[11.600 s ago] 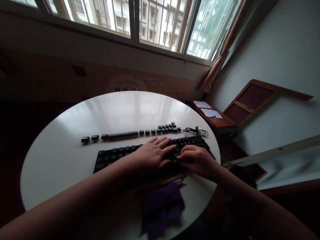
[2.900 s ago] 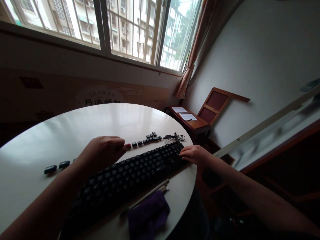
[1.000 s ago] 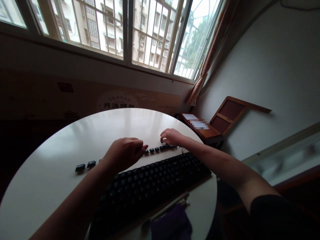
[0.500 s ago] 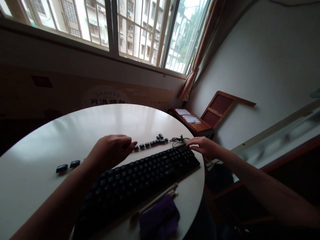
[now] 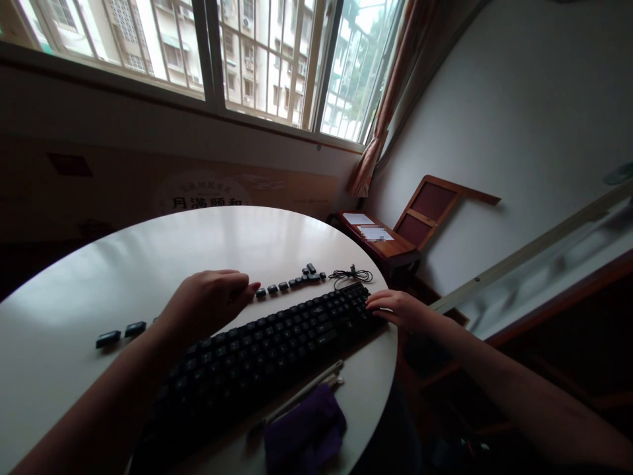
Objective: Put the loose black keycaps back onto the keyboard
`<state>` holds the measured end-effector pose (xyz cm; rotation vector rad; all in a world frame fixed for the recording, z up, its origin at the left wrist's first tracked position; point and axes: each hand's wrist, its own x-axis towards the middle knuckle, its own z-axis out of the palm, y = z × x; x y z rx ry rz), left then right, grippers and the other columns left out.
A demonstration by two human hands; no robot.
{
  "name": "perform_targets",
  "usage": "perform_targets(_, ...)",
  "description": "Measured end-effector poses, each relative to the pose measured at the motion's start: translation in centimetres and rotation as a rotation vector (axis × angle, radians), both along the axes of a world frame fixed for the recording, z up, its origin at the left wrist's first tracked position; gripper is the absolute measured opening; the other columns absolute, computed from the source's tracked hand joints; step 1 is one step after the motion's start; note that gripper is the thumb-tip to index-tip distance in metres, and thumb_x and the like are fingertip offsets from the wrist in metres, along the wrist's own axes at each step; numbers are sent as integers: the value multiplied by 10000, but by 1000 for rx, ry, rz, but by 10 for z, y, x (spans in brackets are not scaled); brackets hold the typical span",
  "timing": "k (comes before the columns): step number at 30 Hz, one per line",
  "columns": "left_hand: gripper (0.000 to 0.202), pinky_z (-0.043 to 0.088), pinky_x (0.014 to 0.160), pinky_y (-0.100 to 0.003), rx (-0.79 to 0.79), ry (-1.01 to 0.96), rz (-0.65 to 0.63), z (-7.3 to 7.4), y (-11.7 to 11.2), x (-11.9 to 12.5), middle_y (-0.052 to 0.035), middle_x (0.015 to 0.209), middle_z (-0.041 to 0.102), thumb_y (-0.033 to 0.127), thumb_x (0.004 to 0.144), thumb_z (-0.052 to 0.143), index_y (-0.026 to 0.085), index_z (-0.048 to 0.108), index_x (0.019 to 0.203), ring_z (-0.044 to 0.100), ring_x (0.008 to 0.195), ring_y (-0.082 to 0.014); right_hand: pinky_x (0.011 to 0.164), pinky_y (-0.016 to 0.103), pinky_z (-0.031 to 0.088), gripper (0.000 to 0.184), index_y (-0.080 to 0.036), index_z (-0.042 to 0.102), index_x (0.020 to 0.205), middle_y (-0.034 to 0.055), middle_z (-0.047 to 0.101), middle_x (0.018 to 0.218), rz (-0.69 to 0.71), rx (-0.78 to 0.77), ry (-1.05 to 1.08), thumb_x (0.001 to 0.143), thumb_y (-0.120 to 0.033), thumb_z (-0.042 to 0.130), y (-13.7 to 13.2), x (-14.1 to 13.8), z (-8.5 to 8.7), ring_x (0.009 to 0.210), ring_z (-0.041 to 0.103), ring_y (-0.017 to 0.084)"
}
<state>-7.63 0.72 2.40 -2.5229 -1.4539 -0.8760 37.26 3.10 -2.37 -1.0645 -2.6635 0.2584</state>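
Note:
A black keyboard point(image 5: 277, 343) lies slanted on the round white table point(image 5: 64, 277). My left hand point(image 5: 208, 305) rests palm down just behind it, fingers bent and held together over the row of loose black keycaps point(image 5: 291, 284); whatever is under the palm is hidden. My right hand point(image 5: 398, 309) is at the keyboard's right end, with its fingers drawn together and the tips pressed on the last keys. Anything between those fingertips is too small to make out.
Two more keycaps point(image 5: 116, 335) lie at the far left of the row. A coiled cable point(image 5: 350, 273) sits behind the keyboard's right corner. A thin metal tool point(image 5: 309, 388) and a purple cloth point(image 5: 304, 435) lie at the table's near edge. A wooden side table point(image 5: 383, 247) stands to the right.
One second ago my right hand was reaching to the keycap cluster behind the keyboard; it has come back to the keyboard's right end. My left hand has stayed put.

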Motion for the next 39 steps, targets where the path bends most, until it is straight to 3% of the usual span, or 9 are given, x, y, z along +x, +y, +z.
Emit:
perform_targets(6, 476, 243, 541, -279, -2, -47, -2, 2, -1, -1, 18, 529, 389, 438, 940, 472, 186, 378, 547, 272, 495, -106, 1080, 288, 555, 252, -196, 760, 1125, 89, 685, 1236, 15, 12, 7, 985, -296, 576, 0, 2, -4, 1169, 669, 154)
perform_targets(11, 470, 253, 548, -279, -10, -57, -17, 1, -1, -2, 14, 534, 419, 444, 939, 476, 186, 402, 553, 310, 497, -107, 1033, 287, 580, 276, -214, 776, 1120, 74, 703, 1193, 22, 153, -22, 1009, -292, 536, -5, -2, -12, 1121, 683, 151)
perform_targets(14, 469, 256, 549, -279, -8, -56, -15, 0, -1, -2, 13, 534, 423, 439, 943, 473, 186, 403, 554, 315, 498, -108, 1084, 339, 554, 312, -222, 767, 1164, 72, 697, 1214, 19, 252, -49, 1024, -282, 495, -14, -4, -15, 1184, 653, 171)
perform_targets(17, 473, 257, 546, -276, -5, -52, -11, 0, 0, -3, 12, 536, 426, 438, 945, 470, 185, 397, 553, 310, 496, -106, 1154, 438, 493, 354, -212, 739, 1241, 91, 636, 1343, 2, 295, -132, 1007, -373, 528, -25, -2, -16, 1338, 556, 246)
perform_targets(21, 472, 256, 546, -275, -13, -44, -7, 1, 0, -2, 15, 538, 410, 444, 945, 470, 184, 399, 558, 308, 499, -104, 1213, 530, 400, 609, -186, 570, 1475, 133, 448, 1542, -25, 239, -225, 989, -548, 506, -39, 6, -20, 1485, 388, 313)
perform_targets(24, 466, 256, 546, -276, -15, -50, -6, 2, -1, -2, 17, 541, 403, 441, 943, 469, 184, 411, 559, 307, 503, -105, 1253, 521, 348, 711, -156, 347, 1614, 143, 304, 1621, -89, 265, -183, 1035, -568, 366, -45, 12, -29, 1542, 294, 289)
perform_targets(28, 473, 255, 538, -274, -20, -51, -6, 3, -2, 0, 19, 539, 402, 433, 943, 463, 182, 409, 546, 304, 495, -103, 1295, 514, 265, 784, -117, 116, 1668, 161, 190, 1655, -173, 343, -76, 1052, -581, 261, -47, 5, -43, 1580, 192, 266)
perform_targets(34, 467, 253, 545, -272, -39, -41, 10, 3, -2, -1, 24, 543, 394, 430, 944, 458, 181, 393, 554, 312, 499, -100, 1302, 540, 225, 809, -130, 151, 1664, 142, 198, 1653, -103, 240, -192, 1039, -630, 265, -48, -22, -56, 1577, 202, 272)
perform_targets(39, 463, 251, 551, -273, -37, -66, 18, 5, -3, -4, 24, 544, 394, 436, 941, 471, 183, 391, 561, 307, 504, -101, 1308, 514, 234, 786, -147, 153, 1665, 128, 197, 1652, -99, 205, -211, 1041, -603, 299, -47, -21, -55, 1578, 204, 263)
